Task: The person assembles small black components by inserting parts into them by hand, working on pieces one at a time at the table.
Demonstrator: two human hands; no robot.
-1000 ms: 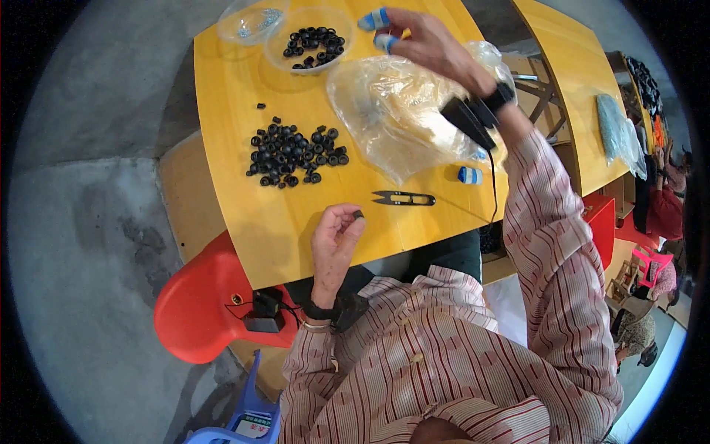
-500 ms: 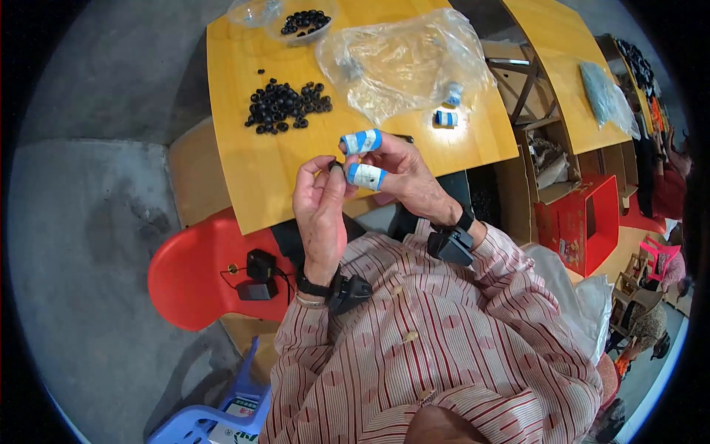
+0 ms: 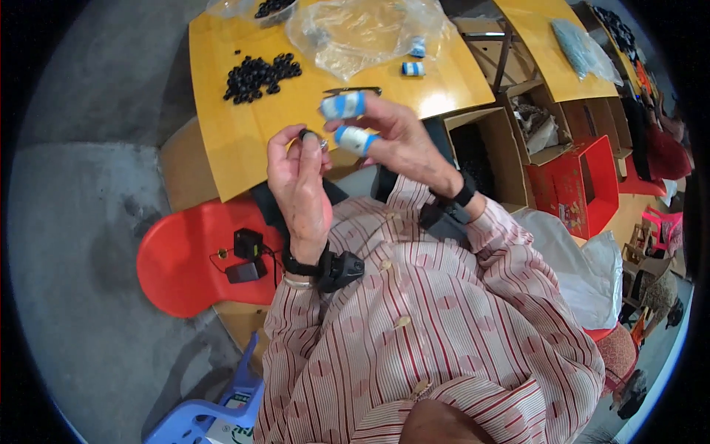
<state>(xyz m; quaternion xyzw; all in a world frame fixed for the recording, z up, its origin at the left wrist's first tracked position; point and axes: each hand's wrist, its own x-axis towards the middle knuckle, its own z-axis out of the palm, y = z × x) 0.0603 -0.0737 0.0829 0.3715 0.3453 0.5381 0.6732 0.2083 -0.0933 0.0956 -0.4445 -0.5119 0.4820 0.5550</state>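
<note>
My left hand (image 3: 299, 181) is closed in front of the table's near edge, pinching a small black round piece (image 3: 305, 134) between thumb and fingers. A tiny shiny bit (image 3: 323, 143) shows beside its fingertips; I cannot make out what it is. Just to the right, my right hand (image 3: 396, 140) is slightly blurred, with thumb and index finger apart and nothing visible between them. Blue-and-white tape wraps both of those fingers. Beyond the hands, a heap of small black ring-like pieces (image 3: 259, 76) lies on the yellow table (image 3: 214, 140).
A thin dark tool (image 3: 353, 90) lies behind my right fingers. Farther back are a clear plastic bag (image 3: 347, 37), rolls of blue-and-white tape (image 3: 413, 69) and a tub of black pieces (image 3: 274, 9). Open cardboard boxes (image 3: 510, 159) stand right; a red chair (image 3: 177, 259) is left.
My right hand has drawn away from the left one, its taped fingers now apart from the black piece. The left hand keeps its pinch. The whole view has shifted, uncovering the thin dark tool.
</note>
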